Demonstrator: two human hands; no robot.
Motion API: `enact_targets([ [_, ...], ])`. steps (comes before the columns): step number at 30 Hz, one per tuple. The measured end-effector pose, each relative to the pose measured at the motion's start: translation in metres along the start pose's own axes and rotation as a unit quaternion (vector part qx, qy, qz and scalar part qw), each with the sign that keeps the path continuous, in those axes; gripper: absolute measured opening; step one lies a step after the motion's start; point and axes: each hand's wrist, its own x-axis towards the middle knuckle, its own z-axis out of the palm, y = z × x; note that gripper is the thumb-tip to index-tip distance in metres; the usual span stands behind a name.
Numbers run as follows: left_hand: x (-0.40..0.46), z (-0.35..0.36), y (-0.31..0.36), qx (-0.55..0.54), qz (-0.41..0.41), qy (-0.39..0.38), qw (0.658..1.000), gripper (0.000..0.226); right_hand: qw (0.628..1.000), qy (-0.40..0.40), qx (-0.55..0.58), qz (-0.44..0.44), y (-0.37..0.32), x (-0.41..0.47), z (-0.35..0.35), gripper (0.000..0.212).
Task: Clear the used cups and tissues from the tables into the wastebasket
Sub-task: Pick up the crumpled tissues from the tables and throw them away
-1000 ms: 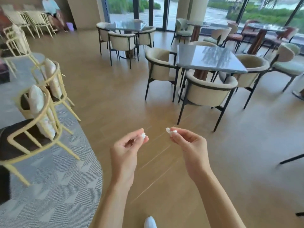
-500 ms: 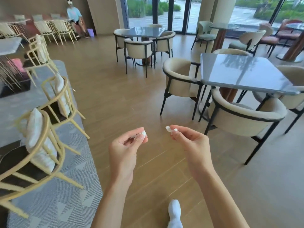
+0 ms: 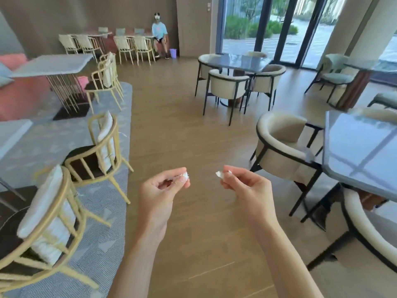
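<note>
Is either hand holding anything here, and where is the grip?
Yes. The left hand pinches a small white tissue scrap at its fingertips; the right hand pinches another white scrap the same way, one corner poking out.

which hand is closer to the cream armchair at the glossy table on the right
Right. The right hand is just left of the cream armchair; the left hand is farther left.

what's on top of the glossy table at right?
The visible part of the table shows only window reflections, no cups or tissues. Its far side runs out of frame. Both hands hold small white scraps.
</note>
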Motion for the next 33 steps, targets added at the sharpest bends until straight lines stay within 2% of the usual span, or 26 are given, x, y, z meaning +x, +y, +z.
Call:
enact_targets([
  [7,0.169,0.03,-0.04,-0.028,-0.026,0.032,0.999,0.015,0.999,-0.015,-0.044,-0.001,0.024,0.177,0.05,0.012],
  [11,0.293,0.052,-0.036,-0.032,-0.031,0.027,0.999,0.016,0.997,-0.028,-0.067,0.003,0.017,0.293,0.097,0.014],
  [17,0.451,0.077,-0.013,-0.001,0.0,0.014,1.0,0.015,0.999,-0.015,-0.04,-0.016,-0.013,0.436,0.157,0.016],
  [27,0.667,0.109,-0.055,0.005,-0.026,0.054,0.998,0.016,1.0,0.001,-0.004,0.017,0.021,0.662,0.208,0.02],
  [33,0.836,0.141,-0.036,0.02,0.006,0.09,0.996,0.015,0.998,-0.053,0.008,0.012,0.012,0.841,0.275,0.015],
])
